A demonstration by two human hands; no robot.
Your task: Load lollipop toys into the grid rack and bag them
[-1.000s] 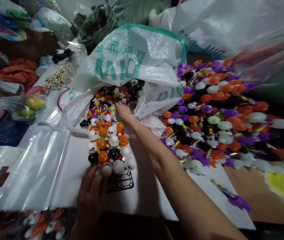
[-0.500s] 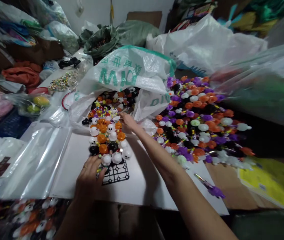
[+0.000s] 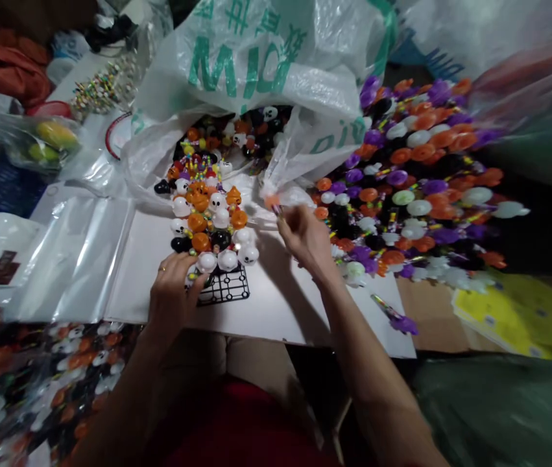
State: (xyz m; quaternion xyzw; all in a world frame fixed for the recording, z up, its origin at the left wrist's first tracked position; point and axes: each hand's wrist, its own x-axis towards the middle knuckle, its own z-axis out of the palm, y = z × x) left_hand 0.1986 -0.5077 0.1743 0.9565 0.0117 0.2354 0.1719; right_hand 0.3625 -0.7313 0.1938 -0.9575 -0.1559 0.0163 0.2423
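A black grid rack [image 3: 224, 287] lies on the white board, its far part covered by rows of round-headed figures [image 3: 227, 261] in white, orange and black, some with skull or pumpkin faces. My left hand [image 3: 174, 285] is curled at the rack's near left corner. Between its thumb and fingers shows a small whitish bit with yellow, too covered to name. To the right of the rows, above the board, my right hand [image 3: 305, 237] pinches a thin stick with a blurred orange head [image 3: 272, 201].
Behind the rows, a white plastic sack [image 3: 256, 84] gapes over more figures. A pile of purple, orange and white headed sticks [image 3: 402, 194] spreads at right. One purple-headed stick [image 3: 402, 322] lies alone near the front. Clear plastic sheets [image 3: 71, 259] lie at left.
My right hand has drawn back from the far end of the rows, towards the right and nearer me, now with the orange-headed stick. The view has tipped downward; my left hand stays at the rack.
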